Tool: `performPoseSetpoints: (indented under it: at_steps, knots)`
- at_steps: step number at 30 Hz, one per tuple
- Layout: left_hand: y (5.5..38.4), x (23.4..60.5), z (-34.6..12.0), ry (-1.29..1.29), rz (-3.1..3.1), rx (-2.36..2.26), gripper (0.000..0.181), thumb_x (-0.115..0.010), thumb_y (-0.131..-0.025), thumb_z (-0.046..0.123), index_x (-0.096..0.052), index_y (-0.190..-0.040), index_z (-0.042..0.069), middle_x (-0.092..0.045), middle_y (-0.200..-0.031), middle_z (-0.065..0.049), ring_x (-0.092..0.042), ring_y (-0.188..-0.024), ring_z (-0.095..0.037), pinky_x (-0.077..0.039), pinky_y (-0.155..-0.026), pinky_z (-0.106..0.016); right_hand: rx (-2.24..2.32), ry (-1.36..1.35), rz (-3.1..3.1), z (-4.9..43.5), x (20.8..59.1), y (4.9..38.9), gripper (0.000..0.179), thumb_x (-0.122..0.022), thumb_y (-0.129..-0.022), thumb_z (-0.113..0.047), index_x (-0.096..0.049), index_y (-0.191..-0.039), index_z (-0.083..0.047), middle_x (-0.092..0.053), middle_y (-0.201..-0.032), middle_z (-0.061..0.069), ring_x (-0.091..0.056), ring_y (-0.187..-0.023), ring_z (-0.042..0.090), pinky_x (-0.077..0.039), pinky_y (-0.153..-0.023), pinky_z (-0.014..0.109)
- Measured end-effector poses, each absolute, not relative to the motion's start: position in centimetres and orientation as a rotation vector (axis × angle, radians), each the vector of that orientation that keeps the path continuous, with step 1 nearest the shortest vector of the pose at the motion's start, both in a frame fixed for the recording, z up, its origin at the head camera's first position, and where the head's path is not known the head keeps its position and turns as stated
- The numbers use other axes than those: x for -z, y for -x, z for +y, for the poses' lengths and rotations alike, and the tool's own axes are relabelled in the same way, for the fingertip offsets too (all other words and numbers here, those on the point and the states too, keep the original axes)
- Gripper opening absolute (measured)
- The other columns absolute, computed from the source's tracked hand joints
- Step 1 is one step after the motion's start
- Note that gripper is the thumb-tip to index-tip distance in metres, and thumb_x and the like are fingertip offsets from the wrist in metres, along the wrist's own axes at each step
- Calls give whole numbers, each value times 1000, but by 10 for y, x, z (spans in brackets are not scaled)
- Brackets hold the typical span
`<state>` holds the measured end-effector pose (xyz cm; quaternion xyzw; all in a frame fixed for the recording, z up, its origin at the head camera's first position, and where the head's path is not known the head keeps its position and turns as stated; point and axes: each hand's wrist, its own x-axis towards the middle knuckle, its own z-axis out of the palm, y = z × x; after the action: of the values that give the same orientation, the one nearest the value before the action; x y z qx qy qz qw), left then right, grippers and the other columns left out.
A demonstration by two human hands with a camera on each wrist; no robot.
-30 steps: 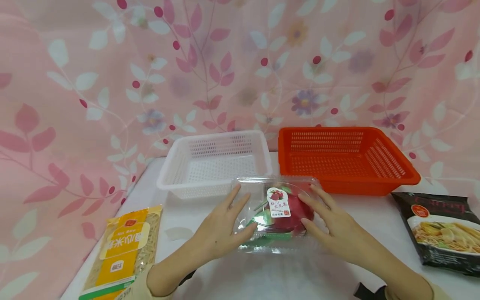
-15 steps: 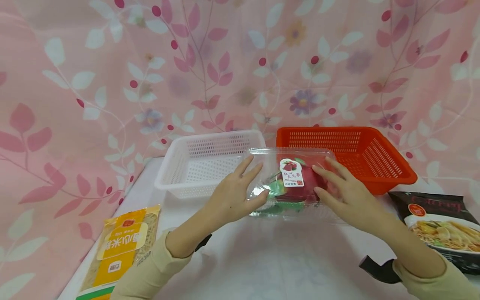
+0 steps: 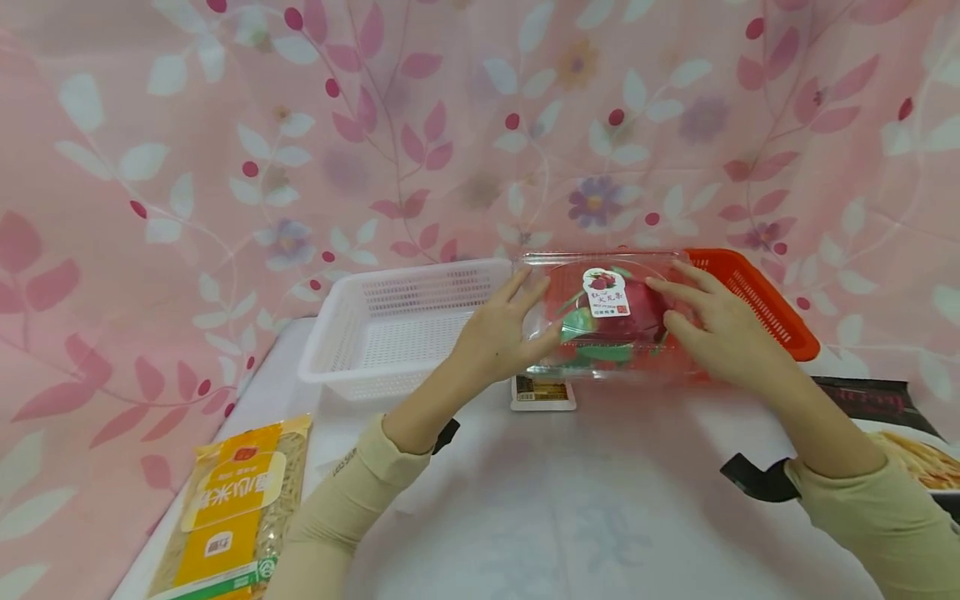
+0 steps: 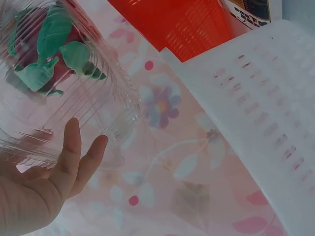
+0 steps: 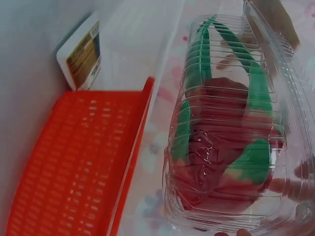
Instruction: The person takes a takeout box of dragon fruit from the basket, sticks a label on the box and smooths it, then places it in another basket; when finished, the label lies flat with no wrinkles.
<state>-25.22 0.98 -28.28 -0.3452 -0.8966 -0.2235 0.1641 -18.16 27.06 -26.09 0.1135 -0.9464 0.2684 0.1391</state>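
A clear plastic clamshell box (image 3: 606, 293) with a white label and a red dragon fruit with green scales inside is held up in front of the red basket (image 3: 757, 296). My left hand (image 3: 501, 333) grips its left end, fingers on top and thumb along the near side. On the right end, my right hand (image 3: 723, 329) holds it likewise. The left wrist view has the left hand (image 4: 44, 191) at one end of the box (image 4: 93, 113). From the right wrist, the ribbed underside of the box (image 5: 221, 142) shows beside the basket (image 5: 78, 162).
A white basket (image 3: 341, 333) stands left of the red one. Between them lies a small packet in a white tray (image 3: 543, 396). A yellow noodle bag (image 3: 232, 508) is at front left, a black noodle bag (image 3: 881, 404) at right, partly behind the right arm.
Both hands have raised the dragon fruit box and carried it away and to the right, up to the red basket. The small packet on the table has come into sight.
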Motion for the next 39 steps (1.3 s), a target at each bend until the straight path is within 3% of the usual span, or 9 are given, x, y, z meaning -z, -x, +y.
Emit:
performPoseSetpoints:
  at_steps: [6,13,22,30,39]
  knots:
    - [274,283,24,947,-2581,673,63,-43,-87,52,-39,-140,19,-28,-147,-6,-42,-123,-29,-44,-89,-44,-741,-292,-2755,280,253,206,45,-42,-91,-17,-46,-135,-9,-22,-147,20,-17,-131,45,-32,-89,65]
    - [296,281,47,902,-2678,699,64,-43,-86,54,-35,-142,25,-23,-150,-3,-36,-128,-31,-39,-94,-44,-737,-250,-2732,296,251,229,42,-42,-92,-19,-50,-132,-10,-23,-145,24,-19,-129,49,-19,-95,67]
    - [319,291,77,898,-2710,706,64,-43,-87,53,-31,-144,26,-21,-150,-2,-36,-128,-26,-43,-91,-40,-828,-223,-2595,321,264,253,39,-46,-89,-17,-56,-125,-4,-21,-146,24,-20,-128,51,-16,-99,64]
    - [331,305,105,896,-2777,706,64,-39,-87,55,-32,-143,25,-21,-150,0,-37,-127,-28,-41,-93,-42,-875,-114,-2644,340,280,265,42,-41,-92,-20,-52,-129,-5,-19,-147,22,-15,-130,49,-19,-95,67]
    - [341,319,129,890,-2867,643,66,-28,-90,63,-31,-144,26,-21,-150,4,-34,-130,-20,-32,-102,-40,-868,-121,-2678,359,297,276,42,-41,-94,-21,-51,-127,2,-24,-144,26,-14,-130,49,-13,-97,67]
